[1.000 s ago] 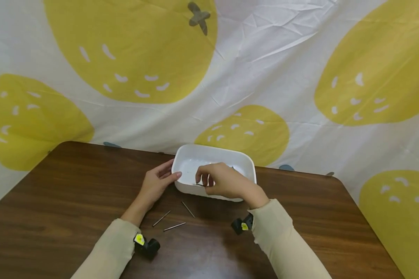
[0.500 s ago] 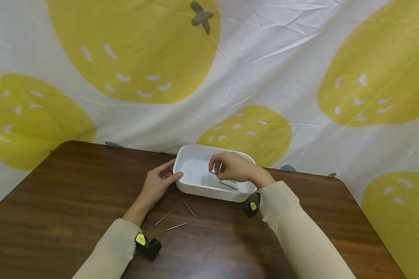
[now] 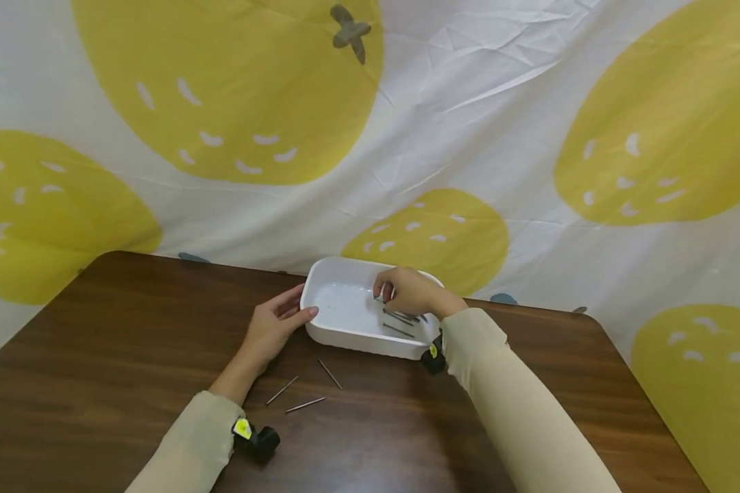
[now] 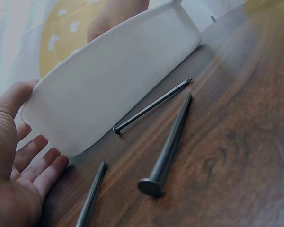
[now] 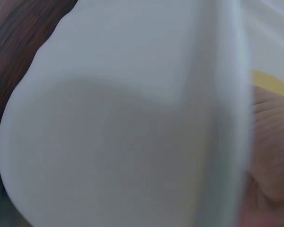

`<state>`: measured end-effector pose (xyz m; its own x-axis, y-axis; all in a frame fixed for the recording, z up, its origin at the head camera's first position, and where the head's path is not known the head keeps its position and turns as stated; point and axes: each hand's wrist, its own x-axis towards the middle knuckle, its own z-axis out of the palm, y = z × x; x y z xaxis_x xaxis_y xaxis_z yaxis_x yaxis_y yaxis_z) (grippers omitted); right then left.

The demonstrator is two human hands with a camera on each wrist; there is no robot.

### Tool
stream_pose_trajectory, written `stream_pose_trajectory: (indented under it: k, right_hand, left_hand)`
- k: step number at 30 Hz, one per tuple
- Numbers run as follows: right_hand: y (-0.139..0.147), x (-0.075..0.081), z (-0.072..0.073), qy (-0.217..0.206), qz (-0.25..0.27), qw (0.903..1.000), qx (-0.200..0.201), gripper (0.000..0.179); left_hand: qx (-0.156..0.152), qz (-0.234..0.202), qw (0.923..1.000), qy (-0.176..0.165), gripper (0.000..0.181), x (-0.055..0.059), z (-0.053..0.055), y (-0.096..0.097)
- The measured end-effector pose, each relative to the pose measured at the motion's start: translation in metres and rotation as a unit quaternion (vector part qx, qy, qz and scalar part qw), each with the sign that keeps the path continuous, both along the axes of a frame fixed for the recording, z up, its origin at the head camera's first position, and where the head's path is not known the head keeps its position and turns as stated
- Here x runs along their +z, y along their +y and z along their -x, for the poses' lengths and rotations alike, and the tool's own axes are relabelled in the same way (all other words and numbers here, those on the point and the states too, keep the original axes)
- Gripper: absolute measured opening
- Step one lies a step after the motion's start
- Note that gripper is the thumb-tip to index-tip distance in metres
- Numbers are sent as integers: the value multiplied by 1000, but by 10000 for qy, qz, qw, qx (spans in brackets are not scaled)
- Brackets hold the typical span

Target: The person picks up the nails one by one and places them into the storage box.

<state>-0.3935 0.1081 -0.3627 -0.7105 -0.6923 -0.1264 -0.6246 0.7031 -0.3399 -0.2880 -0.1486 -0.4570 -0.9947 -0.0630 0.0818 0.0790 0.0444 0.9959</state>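
My left hand [image 3: 270,332] holds the left end of a white plastic tub [image 3: 358,341], thumb over the rim and fingers along the outside. Inside the tub, toward its right half, my right hand [image 3: 412,293] pinches a nail [image 3: 379,299]; several other nails [image 3: 398,331] lie on the tub floor below it. On the table in front of the tub lie three loose steel nails, one flat-headed nail [image 4: 168,146] large in the left wrist view. The tub's wall fills most of the right wrist view and hides my right fingertips there.
The dark wooden table [image 3: 129,342] ends just behind the tub at a hanging white cloth [image 3: 469,123] with yellow fruit prints. Black wrist cameras [image 3: 260,444] stick out from both cuffs, the right one close to the tub's front right corner.
My right hand has moved from the tub's front side back and to the right, still pinching a nail. More nails show on the tub floor. My left hand stays on the rim.
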Motion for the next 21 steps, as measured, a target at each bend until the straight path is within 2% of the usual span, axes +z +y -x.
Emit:
stream_pose_trajectory:
  k: [8,13,21]
  right_hand:
    - [11,-10,3,96,-272,9993,-229,16]
    - [13,-15,6,278,-262,9991,-177,17]
    - [8,-20,12,305,-239,9992,-58,19]
  left_hand:
    - [-44,-28,10000,-63,62,-2,0,5]
    - [-10,-13,10000,-2,62,-2,1,4]
    - [-8,84,10000,-2,63,1,0,-1]
